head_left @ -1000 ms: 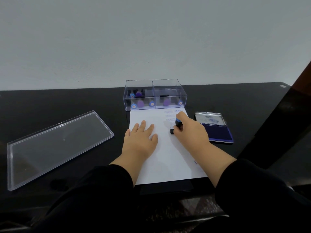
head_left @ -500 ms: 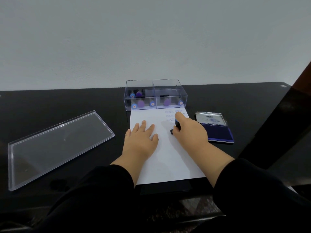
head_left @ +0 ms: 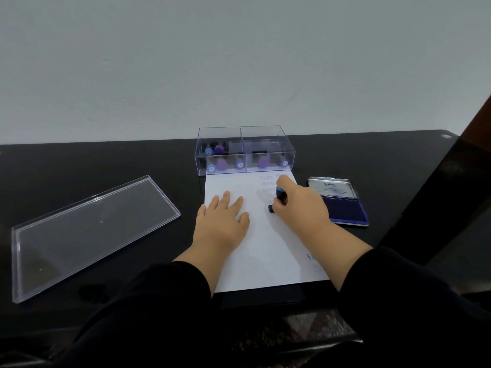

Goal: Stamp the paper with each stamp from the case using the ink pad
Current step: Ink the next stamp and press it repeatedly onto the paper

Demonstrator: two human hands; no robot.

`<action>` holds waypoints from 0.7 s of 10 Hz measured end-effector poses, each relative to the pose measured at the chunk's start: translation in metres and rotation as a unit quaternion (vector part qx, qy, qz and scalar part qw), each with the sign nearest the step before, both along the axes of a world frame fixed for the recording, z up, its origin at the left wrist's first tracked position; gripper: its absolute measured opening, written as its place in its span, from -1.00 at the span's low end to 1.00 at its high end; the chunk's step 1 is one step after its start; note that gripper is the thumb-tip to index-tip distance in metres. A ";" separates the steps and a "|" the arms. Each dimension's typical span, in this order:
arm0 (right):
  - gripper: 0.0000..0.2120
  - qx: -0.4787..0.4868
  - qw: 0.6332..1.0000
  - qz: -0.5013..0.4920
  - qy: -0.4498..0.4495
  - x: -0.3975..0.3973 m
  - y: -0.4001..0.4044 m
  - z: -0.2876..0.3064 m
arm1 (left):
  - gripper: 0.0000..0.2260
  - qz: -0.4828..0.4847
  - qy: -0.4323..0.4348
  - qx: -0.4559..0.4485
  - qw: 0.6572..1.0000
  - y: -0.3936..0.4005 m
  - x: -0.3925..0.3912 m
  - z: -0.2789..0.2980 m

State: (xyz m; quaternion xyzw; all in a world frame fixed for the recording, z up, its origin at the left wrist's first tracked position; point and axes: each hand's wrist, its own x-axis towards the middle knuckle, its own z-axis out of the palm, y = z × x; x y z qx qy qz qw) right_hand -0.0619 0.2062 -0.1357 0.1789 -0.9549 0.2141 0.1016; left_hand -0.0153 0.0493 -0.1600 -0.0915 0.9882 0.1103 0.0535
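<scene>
- A white sheet of paper (head_left: 265, 248) lay flat and smooth on a glossy black table (head_left: 106, 166); I take the paper as my landmark.
- The left hand (head_left: 221, 221) rested palm-down on the paper's left half, fingers straight and spread, gripping nothing.
- The right hand (head_left: 299, 205) sat over the paper's upper right part, its fingers curled round a stamp (head_left: 279, 199) with a rounded blue cap and a dark, boxy base; the base's corner showed at the paper's surface, but I could not tell whether it pressed down.
- Just beyond that stamp, toward the paper's far right corner, ran faint blue stamped lines of text (head_left: 268, 181), too blurred to read.
- Touching the paper's far edge stood a clear, hard-plastic stamp case (head_left: 244, 152), rectangular, with a divider down the middle; inside lay more stamps (head_left: 221, 164) with round blue and purple ends.
- Just beside the paper's right edge lay an open ink pad (head_left: 345, 208), a shallow rectangle with a dark blue felt face and a shiny metal lid tipped back.
- Well to the left of the paper lay the transparent case lid (head_left: 90, 232), a long flat tray shape with a raised rim.
- Black sleeves (head_left: 159, 301) covered both forearms at the paper's near edge.
</scene>
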 end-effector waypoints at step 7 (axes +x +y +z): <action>-0.89 0.005 1.000 -0.002 0.005 0.000 -0.001 0.000 | -0.54 0.003 0.008 0.008 1.000 0.000 0.002 0.001</action>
